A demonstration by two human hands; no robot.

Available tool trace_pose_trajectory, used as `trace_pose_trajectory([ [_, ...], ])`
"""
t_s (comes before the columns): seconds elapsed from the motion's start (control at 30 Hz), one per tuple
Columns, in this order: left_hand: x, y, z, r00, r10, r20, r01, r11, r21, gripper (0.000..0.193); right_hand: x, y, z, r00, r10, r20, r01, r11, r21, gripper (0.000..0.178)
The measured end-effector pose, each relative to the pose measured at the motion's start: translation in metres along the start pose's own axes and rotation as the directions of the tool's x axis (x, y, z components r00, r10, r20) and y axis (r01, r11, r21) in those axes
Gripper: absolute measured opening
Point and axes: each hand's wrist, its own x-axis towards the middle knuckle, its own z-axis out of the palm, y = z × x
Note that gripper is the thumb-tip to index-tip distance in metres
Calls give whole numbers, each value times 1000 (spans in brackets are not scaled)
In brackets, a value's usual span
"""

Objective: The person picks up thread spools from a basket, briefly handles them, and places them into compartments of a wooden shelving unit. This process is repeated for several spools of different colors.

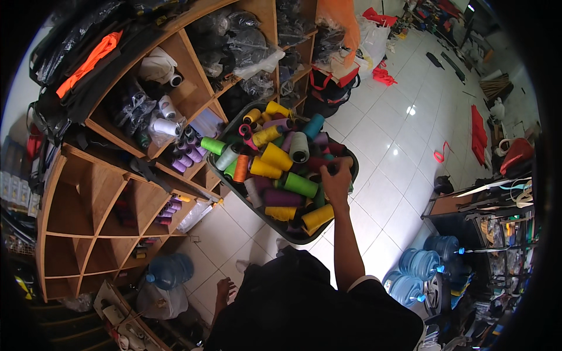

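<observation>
A dark grey bin (pixel 223 175) in front of me is heaped with thread spools in yellow, green, purple, orange, grey and teal. At its right side my right hand (pixel 336 182) reaches in, fingers curled round a dark-ended thread spool (pixel 333 168) that is mostly hidden by the hand. Close by lie a dark red spool (pixel 317 163), a grey spool (pixel 300 147) and a bright green spool (pixel 300 184). My left hand (pixel 225 289) hangs low beside my body, its fingers loosely apart and nothing in them.
Wooden cubbyholes (pixel 88 237) curve along the left, some holding purple spools (pixel 186 157) and bagged items. A blue water jug (pixel 170 271) stands below them. More water jugs (pixel 420 263) and a cluttered rack (pixel 497 245) are at right. White floor tiles (pixel 389 169) extend beyond the bin.
</observation>
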Motion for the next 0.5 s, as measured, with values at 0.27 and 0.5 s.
trace_pose_trajectory([
  [0.27,-11,75,12,975,205,-85,-209,977,-46,30,-1,-4,-9,995,2,-95,19,976,218,30],
  [0.5,-142,271,54,544,839,-31,-839,543,-27,28,1,-85,-52,985,-86,150,-25,789,614,35],
])
